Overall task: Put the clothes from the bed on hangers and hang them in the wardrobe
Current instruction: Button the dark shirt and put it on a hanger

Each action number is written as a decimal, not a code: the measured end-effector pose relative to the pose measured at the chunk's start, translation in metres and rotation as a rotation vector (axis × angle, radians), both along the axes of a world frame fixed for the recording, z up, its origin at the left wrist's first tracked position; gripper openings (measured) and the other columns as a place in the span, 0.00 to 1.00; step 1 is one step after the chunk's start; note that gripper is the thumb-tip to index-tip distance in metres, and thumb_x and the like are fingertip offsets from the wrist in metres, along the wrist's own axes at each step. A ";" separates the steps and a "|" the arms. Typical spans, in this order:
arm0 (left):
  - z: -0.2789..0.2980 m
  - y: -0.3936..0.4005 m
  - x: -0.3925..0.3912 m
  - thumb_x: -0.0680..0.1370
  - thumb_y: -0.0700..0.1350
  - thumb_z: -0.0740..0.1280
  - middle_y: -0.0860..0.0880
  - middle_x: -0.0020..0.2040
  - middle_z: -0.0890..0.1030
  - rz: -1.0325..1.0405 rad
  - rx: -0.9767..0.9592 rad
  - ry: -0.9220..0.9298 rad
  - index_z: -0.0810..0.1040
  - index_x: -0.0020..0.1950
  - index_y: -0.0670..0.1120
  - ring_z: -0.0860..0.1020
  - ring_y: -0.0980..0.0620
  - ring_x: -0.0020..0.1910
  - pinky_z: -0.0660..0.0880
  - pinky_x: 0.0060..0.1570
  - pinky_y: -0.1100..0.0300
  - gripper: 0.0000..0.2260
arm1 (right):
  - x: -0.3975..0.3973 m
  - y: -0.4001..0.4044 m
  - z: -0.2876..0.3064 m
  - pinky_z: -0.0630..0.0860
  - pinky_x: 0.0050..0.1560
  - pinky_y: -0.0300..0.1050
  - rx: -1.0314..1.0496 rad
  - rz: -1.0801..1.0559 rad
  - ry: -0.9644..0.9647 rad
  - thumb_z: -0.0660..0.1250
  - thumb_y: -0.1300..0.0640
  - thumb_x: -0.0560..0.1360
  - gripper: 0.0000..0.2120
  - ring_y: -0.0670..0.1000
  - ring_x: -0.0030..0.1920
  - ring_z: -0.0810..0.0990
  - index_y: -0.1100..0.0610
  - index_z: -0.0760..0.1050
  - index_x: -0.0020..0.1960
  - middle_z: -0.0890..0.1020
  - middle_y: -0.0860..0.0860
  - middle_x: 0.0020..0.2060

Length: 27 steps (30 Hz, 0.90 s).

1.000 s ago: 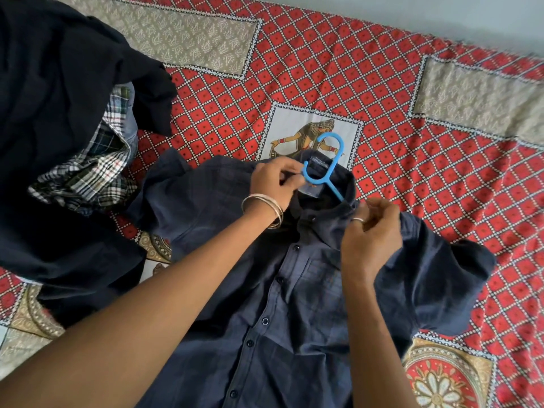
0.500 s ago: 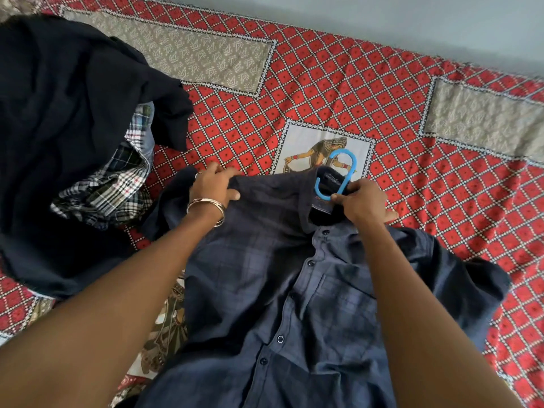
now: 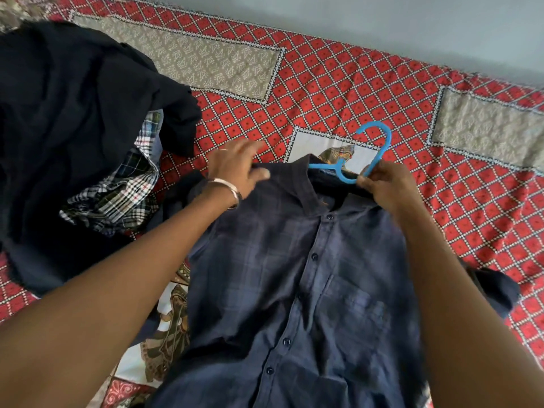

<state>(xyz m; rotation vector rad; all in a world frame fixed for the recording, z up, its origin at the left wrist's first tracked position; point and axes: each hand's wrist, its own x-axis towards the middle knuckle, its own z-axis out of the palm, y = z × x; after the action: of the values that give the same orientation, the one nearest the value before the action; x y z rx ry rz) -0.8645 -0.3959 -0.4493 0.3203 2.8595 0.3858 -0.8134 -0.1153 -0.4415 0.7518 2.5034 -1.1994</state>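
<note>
Shirt (image 3: 309, 275): we have the hanger (image 3: 374, 154) inside its collar.
Right hand (image 3: 388, 187): pinching the hanger's neck.
Left hand (image 3: 235, 169): fingers spread, on the shoulder.
Left to do: hang it; pile of clothes (image 3: 82, 136) at left untouched.

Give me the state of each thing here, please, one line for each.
Shirt: on the hanger, buttoned, lying on the bedspread.
Hanger: inside the collar, hook sticking out.
Right hand: pinches the hanger.
Left hand: open, blurred, at the shoulder.
Pile: unhung, heaped.

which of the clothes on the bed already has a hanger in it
The navy button shirt in the middle: the blue hanger sticks out of its collar. The black garment and checked shirt have none.
</note>
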 end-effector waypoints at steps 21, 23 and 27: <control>0.075 0.080 0.031 0.68 0.63 0.71 0.61 0.44 0.76 0.058 0.444 -0.070 0.76 0.52 0.61 0.74 0.54 0.48 0.64 0.53 0.52 0.16 | 0.033 0.002 0.069 0.66 0.40 0.45 -0.162 0.104 0.289 0.67 0.57 0.77 0.05 0.47 0.35 0.68 0.59 0.75 0.48 0.71 0.50 0.34; 0.086 0.082 0.042 0.70 0.64 0.69 0.60 0.44 0.78 0.050 0.382 0.049 0.78 0.52 0.61 0.73 0.56 0.46 0.62 0.51 0.53 0.14 | 0.044 0.001 0.086 0.71 0.43 0.47 -0.203 0.126 0.323 0.70 0.55 0.75 0.02 0.47 0.38 0.73 0.52 0.77 0.45 0.76 0.46 0.36; 0.120 0.082 0.067 0.71 0.58 0.70 0.53 0.46 0.83 -0.068 0.504 0.160 0.83 0.51 0.53 0.79 0.50 0.45 0.76 0.46 0.49 0.13 | 0.088 0.011 0.125 0.77 0.48 0.41 -0.333 0.096 0.417 0.79 0.51 0.64 0.25 0.48 0.47 0.78 0.46 0.73 0.58 0.78 0.51 0.53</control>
<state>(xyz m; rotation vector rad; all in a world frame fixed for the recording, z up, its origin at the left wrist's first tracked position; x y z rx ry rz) -0.7976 -0.3142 -0.3293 0.5559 2.8524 1.1147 -0.7254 -0.1039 -0.3166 0.3167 2.5031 -1.8310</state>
